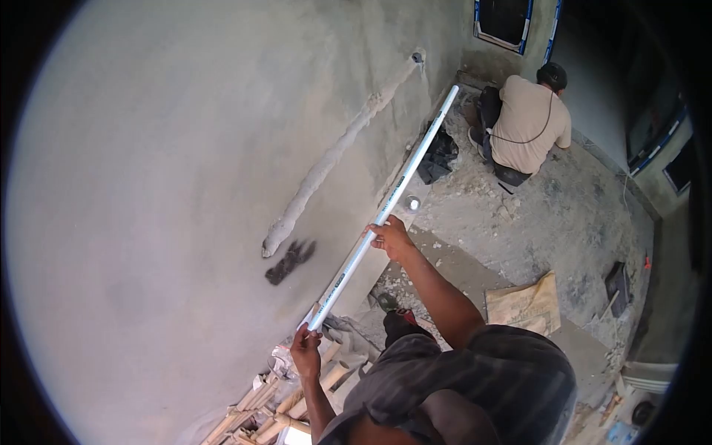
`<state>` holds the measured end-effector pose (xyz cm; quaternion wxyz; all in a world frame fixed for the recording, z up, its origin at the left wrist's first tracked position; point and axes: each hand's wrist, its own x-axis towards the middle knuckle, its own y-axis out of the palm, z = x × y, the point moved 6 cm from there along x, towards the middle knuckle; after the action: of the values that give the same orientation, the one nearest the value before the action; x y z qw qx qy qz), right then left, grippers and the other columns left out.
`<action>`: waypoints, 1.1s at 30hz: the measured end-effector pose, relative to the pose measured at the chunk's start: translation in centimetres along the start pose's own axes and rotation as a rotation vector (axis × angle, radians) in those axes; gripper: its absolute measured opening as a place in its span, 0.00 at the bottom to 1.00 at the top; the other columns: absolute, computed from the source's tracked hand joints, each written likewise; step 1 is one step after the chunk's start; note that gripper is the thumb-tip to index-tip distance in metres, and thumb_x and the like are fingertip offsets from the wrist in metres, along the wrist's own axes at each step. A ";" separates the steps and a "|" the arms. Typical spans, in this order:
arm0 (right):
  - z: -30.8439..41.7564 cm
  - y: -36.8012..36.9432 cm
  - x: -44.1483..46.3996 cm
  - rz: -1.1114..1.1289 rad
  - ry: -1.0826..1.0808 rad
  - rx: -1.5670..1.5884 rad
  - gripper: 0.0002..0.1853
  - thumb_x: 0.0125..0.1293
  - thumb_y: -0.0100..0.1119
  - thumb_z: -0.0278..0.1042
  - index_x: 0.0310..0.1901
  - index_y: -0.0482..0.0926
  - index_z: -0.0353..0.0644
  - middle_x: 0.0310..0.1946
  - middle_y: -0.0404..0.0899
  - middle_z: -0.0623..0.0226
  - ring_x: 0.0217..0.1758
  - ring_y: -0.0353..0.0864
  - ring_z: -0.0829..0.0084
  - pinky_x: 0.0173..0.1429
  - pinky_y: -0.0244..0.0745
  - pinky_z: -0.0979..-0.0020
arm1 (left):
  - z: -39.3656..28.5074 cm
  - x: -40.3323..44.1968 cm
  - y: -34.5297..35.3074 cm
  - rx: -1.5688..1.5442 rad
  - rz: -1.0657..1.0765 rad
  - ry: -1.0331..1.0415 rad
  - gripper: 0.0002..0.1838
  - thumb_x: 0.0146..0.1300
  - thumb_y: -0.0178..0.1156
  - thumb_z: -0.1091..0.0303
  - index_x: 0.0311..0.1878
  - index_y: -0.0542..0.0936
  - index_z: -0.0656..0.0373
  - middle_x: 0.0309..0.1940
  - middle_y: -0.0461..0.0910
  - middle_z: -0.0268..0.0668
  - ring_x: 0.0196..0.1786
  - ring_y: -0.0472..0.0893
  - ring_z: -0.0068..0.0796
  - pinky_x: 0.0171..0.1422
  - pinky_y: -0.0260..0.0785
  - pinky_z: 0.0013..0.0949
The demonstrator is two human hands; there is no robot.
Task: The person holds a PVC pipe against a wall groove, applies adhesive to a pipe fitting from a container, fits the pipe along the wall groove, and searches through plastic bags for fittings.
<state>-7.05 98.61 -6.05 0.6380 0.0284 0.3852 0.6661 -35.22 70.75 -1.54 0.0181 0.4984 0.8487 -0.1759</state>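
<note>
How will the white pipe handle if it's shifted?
The pipe looks stiff, running straight past the right hand without visible sag. Its smooth, round surface may let it roll. Its long far end could swing.

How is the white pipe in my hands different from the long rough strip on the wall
The white pipe is straight and smooth; the rough strip has uneven edges.
The white pipe carries blue print; the rough strip is gray, with no lettering visible.
The white pipe is held by your left hand and right hand; the rough strip is part of the wall.
Both are long, narrow and slanted in this view.
</note>
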 end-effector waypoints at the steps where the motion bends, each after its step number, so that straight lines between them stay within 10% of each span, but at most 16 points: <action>1: 0.8 0.2 3.0 -0.012 -0.035 0.015 0.15 0.68 0.61 0.23 0.52 0.69 0.41 0.39 0.83 0.61 0.42 0.89 0.63 0.33 0.76 0.72 | -2.1 1.9 0.2 0.121 0.019 0.083 0.20 0.69 0.61 0.73 0.62 0.76 0.68 0.48 0.83 0.42 0.42 0.84 0.29 0.48 0.77 0.32; 5: 4.0 1.4 13.5 -0.068 -0.108 0.038 0.13 0.67 0.61 0.22 0.50 0.70 0.39 0.37 0.83 0.61 0.37 0.89 0.63 0.27 0.73 0.73 | -5.8 7.0 -2.1 0.464 0.032 0.246 0.19 0.67 0.62 0.73 0.59 0.77 0.68 0.49 0.82 0.46 0.43 0.85 0.35 0.49 0.77 0.36; 13: 8.3 3.4 24.5 -0.166 -0.144 -0.065 0.09 0.67 0.61 0.21 0.46 0.73 0.41 0.34 0.83 0.63 0.33 0.89 0.64 0.24 0.70 0.74 | 18.1 2.2 -11.4 1.029 0.310 -0.171 0.21 0.67 0.63 0.63 0.57 0.78 0.69 0.43 0.85 0.47 0.42 0.86 0.37 0.47 0.77 0.34; 19: 9.2 3.9 28.6 -0.181 -0.120 -0.073 0.08 0.67 0.60 0.21 0.45 0.73 0.40 0.34 0.83 0.61 0.34 0.89 0.62 0.22 0.69 0.74 | 19.8 3.7 -10.8 0.654 0.250 -0.570 0.21 0.68 0.63 0.62 0.56 0.78 0.68 0.43 0.85 0.46 0.42 0.86 0.36 0.47 0.77 0.34; 33: 12.2 2.0 34.4 -0.225 -0.104 -0.109 0.08 0.62 0.64 0.20 0.42 0.76 0.35 0.32 0.83 0.56 0.31 0.88 0.60 0.23 0.70 0.68 | 19.5 5.0 -10.0 0.494 0.212 -0.687 0.19 0.68 0.63 0.62 0.54 0.79 0.67 0.41 0.85 0.44 0.42 0.86 0.34 0.46 0.76 0.33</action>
<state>-8.65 134.66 -12.03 0.7284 -0.0152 0.3159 0.6079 -49.07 64.31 -18.08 0.1976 0.4847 0.6701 -0.5263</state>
